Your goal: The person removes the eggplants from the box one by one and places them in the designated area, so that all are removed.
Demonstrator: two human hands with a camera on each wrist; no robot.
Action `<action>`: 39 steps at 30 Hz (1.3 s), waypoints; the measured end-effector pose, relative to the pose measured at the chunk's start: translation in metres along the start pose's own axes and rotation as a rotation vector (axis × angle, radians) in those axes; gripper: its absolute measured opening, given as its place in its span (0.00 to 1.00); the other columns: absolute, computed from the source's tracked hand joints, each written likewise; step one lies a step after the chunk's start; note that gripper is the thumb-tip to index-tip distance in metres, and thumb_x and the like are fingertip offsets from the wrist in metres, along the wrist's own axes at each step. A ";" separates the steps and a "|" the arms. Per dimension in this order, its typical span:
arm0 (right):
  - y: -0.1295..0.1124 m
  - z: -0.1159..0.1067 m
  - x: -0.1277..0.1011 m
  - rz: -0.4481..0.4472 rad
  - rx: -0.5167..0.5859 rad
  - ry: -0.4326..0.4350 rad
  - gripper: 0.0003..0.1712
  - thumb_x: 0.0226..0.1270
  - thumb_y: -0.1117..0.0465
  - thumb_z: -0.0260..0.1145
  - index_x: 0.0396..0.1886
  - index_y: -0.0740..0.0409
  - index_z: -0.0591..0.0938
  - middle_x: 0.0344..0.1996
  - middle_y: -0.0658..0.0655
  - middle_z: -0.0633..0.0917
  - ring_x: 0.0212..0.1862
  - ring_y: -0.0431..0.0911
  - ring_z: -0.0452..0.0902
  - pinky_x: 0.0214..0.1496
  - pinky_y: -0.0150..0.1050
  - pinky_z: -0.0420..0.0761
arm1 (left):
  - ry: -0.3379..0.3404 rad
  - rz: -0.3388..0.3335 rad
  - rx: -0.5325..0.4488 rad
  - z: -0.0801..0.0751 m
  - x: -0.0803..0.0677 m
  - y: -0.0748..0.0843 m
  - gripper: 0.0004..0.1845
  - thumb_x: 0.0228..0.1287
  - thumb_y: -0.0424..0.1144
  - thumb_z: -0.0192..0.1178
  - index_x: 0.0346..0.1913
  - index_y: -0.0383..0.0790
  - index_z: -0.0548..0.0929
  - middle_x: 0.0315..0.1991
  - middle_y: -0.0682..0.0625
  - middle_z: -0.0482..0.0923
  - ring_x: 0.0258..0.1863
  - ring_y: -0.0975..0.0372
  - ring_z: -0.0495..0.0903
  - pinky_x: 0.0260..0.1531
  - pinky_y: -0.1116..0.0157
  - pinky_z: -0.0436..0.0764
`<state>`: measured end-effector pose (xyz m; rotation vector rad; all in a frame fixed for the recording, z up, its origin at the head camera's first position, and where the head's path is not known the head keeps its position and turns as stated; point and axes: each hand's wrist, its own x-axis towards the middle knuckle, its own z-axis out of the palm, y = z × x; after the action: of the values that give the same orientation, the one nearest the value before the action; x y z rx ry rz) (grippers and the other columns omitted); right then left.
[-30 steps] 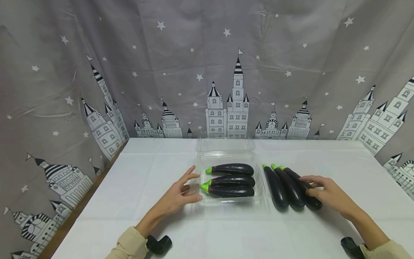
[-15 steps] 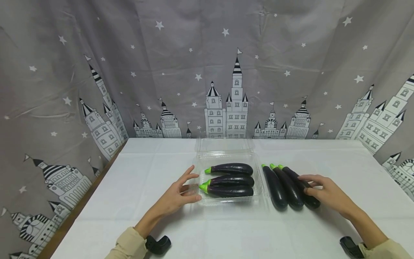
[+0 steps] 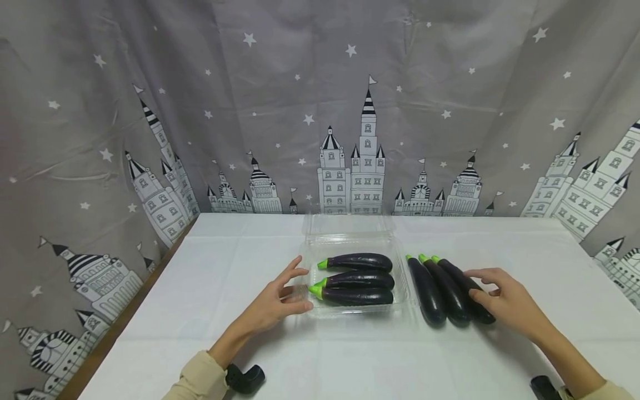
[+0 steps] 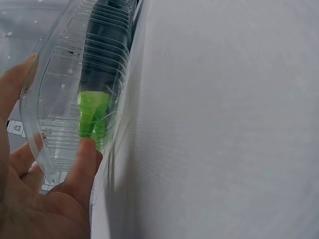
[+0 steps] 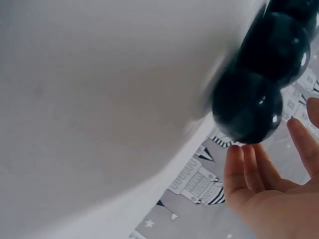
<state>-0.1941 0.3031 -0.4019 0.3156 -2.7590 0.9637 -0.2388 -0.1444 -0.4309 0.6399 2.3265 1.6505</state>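
Note:
A clear plastic container (image 3: pixel 350 242) stands mid-table with three dark eggplants (image 3: pixel 357 279) lying side by side in it, green stems to the left. My left hand (image 3: pixel 276 303) rests against its left end, fingers fairly straight. In the left wrist view my thumb (image 4: pixel 82 164) presses the ribbed container wall (image 4: pixel 65 74) by a green stem (image 4: pixel 93 112). Three more eggplants (image 3: pixel 429 291) lie on the cloth to the right of the container. My right hand (image 3: pixel 506 303) is over the rightmost eggplant (image 3: pixel 457 276), fingers spread. The right wrist view shows the fingers (image 5: pixel 249 169) just apart from the eggplant's round end (image 5: pixel 246 109).
The container's lid (image 3: pixel 345 223) lies open toward the back. The table has a white cloth (image 3: pixel 235 255), and its wooden left edge (image 3: pixel 131 315) meets a grey castle-print curtain (image 3: pixel 320 111). The curtain closes off the back and both sides. Black wrist mounts (image 3: pixel 245 378) sit near the front edge.
My right hand's fingers have loosened and lifted slightly off the rightmost eggplant. The left hand, the container and the eggplants have stayed in place.

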 end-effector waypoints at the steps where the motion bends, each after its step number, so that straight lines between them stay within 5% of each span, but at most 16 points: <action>1: -0.002 0.000 -0.001 -0.016 -0.008 0.010 0.19 0.59 0.62 0.64 0.51 0.61 0.79 0.48 0.63 0.76 0.48 0.56 0.71 0.37 0.40 0.78 | 0.003 0.001 0.006 0.000 0.000 -0.002 0.36 0.53 0.40 0.67 0.64 0.40 0.64 0.71 0.60 0.39 0.61 0.42 0.60 0.57 0.53 0.66; 12: -0.028 -0.008 0.010 -0.164 -0.001 0.053 0.15 0.60 0.62 0.65 0.48 0.57 0.80 0.46 0.53 0.79 0.48 0.33 0.67 0.42 0.34 0.76 | 0.009 -0.007 0.018 0.001 -0.004 0.012 0.34 0.53 0.39 0.67 0.63 0.39 0.66 0.72 0.56 0.40 0.61 0.41 0.59 0.55 0.54 0.68; 19: -0.044 0.006 0.018 -0.181 0.086 -0.050 0.16 0.59 0.62 0.66 0.49 0.53 0.79 0.48 0.50 0.77 0.49 0.46 0.72 0.46 0.44 0.76 | 0.025 0.008 0.040 0.000 -0.002 -0.002 0.37 0.52 0.44 0.68 0.64 0.41 0.65 0.72 0.57 0.41 0.60 0.42 0.61 0.55 0.55 0.68; 39: -0.100 0.048 0.020 -0.266 0.190 -0.185 0.17 0.55 0.58 0.69 0.46 0.41 0.80 0.48 0.40 0.77 0.55 0.42 0.68 0.55 0.50 0.69 | 0.026 0.010 0.046 0.000 -0.001 -0.004 0.37 0.51 0.45 0.68 0.64 0.42 0.65 0.72 0.58 0.41 0.61 0.43 0.62 0.56 0.52 0.66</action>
<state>-0.1926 0.1941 -0.3747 0.8186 -2.6914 1.1763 -0.2385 -0.1462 -0.4345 0.6437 2.3892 1.6236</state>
